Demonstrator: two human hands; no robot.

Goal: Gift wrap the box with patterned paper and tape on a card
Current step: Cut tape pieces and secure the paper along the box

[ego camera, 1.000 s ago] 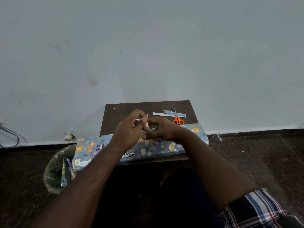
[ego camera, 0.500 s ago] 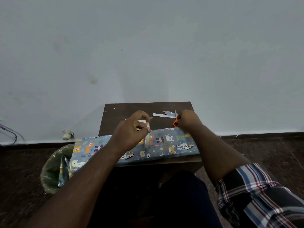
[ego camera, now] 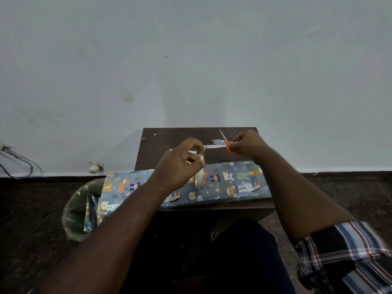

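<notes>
— Since 0.5 s ago, what has moved?
— Right hand (ego camera: 247, 144) has lifted the orange scissors (ego camera: 228, 144) off the table (ego camera: 163, 141), fingers curled around the handles.
— And nearer?
— Wrapped box (ego camera: 222, 183) lies along the table's near edge. Over it, left hand (ego camera: 180, 164) pinches a tape roll (ego camera: 199, 177). Paper scraps (ego camera: 215, 144) lie beyond.

Both bare arms reach forward, the left hand (ego camera: 180, 164) with fingers curled and pinching near the middle, the right hand (ego camera: 247, 144) farther off to the right, curled tight.
</notes>
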